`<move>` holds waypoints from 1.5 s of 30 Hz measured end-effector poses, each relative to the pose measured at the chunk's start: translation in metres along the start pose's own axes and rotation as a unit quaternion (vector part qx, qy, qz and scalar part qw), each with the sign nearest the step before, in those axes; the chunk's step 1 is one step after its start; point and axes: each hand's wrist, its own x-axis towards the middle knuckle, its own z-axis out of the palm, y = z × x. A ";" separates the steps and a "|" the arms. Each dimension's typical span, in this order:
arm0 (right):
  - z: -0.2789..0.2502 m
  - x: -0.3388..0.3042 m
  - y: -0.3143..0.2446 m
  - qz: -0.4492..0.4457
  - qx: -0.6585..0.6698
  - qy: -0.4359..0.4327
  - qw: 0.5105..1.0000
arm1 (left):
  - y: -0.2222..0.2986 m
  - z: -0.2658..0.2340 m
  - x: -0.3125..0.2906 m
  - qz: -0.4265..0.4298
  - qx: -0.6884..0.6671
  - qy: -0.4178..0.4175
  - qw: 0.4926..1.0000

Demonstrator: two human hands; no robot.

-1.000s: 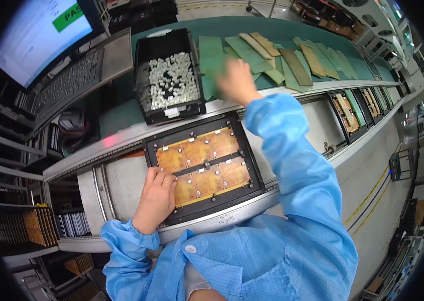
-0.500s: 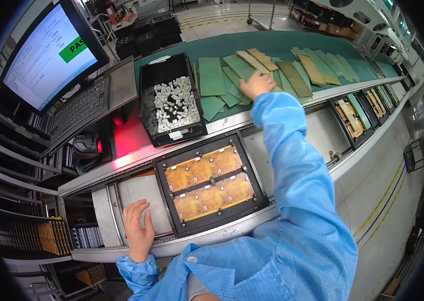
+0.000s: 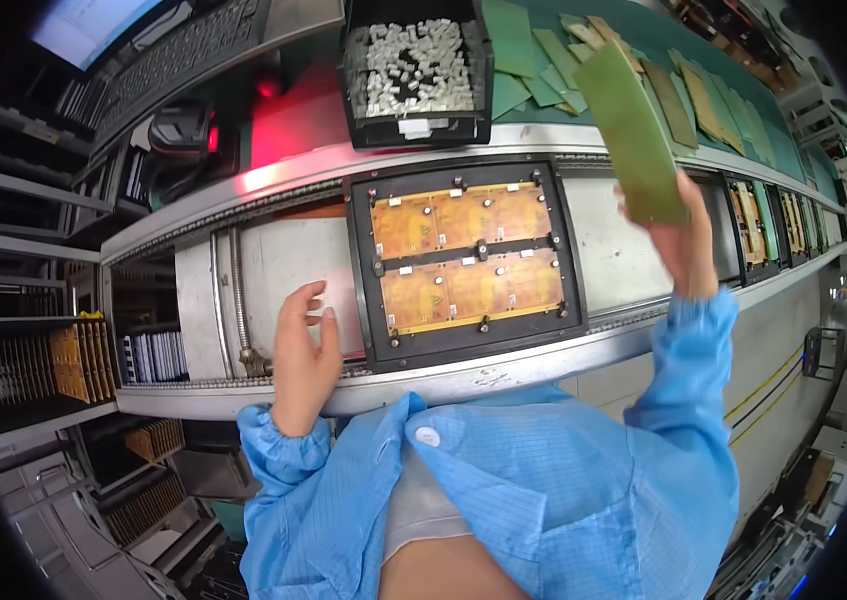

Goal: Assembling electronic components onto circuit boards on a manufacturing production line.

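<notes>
Nearest, on the near side of the black frame (image 3: 523, 327), a blue garment (image 3: 563, 480) is seen, and between it and the frame a silver rail (image 3: 483, 378) is set. Just left of the frame, the left hand (image 3: 305, 355) is raised with its thumb on the frame's side; its fingers are loosely bent and parted from the thumb, and nothing is grasped by them. Whether the rail is touched by that hand cannot be told. Within the frame, orange circuit panels (image 3: 408, 225) are seated in two rows, with small knobs spaced along their edges.

To the right of the frame, apart from it, a long green board (image 3: 628, 130) is gripped by the right hand (image 3: 681, 225): its near end is pinched between thumb and fingers, while its far end is tilted up and leftward. Farther right of the frame, loaded fixtures (image 3: 748, 225) are lined up.

Directly beyond the frame, a black bin (image 3: 373, 130) is filled with small white pieces (image 3: 418, 65). Beyond the frame and rightward, flat green and tan strips (image 3: 553, 75) are heaped loosely. Beyond the frame and leftward, a dark scanner (image 3: 183, 135) is placed, with a keyboard (image 3: 183, 45) farther off.
</notes>
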 end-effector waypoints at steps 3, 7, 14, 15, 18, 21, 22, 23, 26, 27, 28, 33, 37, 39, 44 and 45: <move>0.050 -0.073 0.029 0.006 0.021 -0.031 0.999 | -0.007 0.015 -0.005 0.015 -0.058 -0.055 0.997; 0.118 -0.115 0.058 0.048 -0.033 0.015 0.998 | 0.003 0.014 -0.001 -0.089 -0.093 -0.113 0.985; 0.225 -0.120 0.087 -0.176 -0.413 0.035 0.893 | 0.045 0.010 -0.002 0.019 -0.624 -0.148 0.767; 0.233 -0.118 0.089 -0.218 -0.466 0.037 0.857 | 0.053 0.010 -0.001 -0.038 -0.547 -0.118 0.828; 0.249 -0.117 0.101 -0.187 -0.509 0.076 0.837 | 0.034 0.017 0.027 -0.083 -0.524 -0.140 0.836; 0.252 -0.109 0.109 -0.169 -0.566 0.134 0.795 | 0.029 0.025 0.062 -0.133 -0.469 -0.202 0.849; 0.254 -0.105 0.111 -0.155 -0.587 0.157 0.779 | 0.023 0.031 0.072 -0.138 -0.424 -0.233 0.864; 0.254 -0.102 0.113 -0.157 -0.586 0.158 0.779 | 0.013 0.043 0.075 -0.117 -0.451 -0.216 0.858; 0.256 -0.092 0.121 -0.143 -0.596 0.175 0.771 | -0.007 0.064 0.088 -0.053 -0.377 -0.207 0.901; 0.256 -0.091 0.122 -0.144 -0.598 0.182 0.767 | 0.001 0.059 0.087 -0.053 -0.377 -0.211 0.900; 0.254 -0.091 0.124 -0.144 -0.600 0.188 0.764 | 0.014 0.051 0.085 -0.004 -0.236 -0.186 0.954; 0.253 -0.091 0.127 -0.141 -0.605 0.202 0.757 | 0.018 0.048 0.088 0.106 0.028 -0.150 0.983; 0.255 -0.089 0.128 -0.128 -0.614 0.212 0.749 | 0.017 0.051 0.087 0.105 0.065 -0.159 0.980; 0.254 -0.088 0.129 -0.124 -0.617 0.210 0.748 | 0.015 0.053 0.086 0.112 0.075 -0.160 0.978; 0.255 -0.088 0.129 -0.102 -0.627 0.206 0.745 | 0.011 0.060 0.081 0.136 0.113 -0.133 0.975; 0.254 -0.088 0.130 -0.119 -0.637 0.204 0.734 | 0.010 0.061 0.081 0.135 0.114 -0.134 0.975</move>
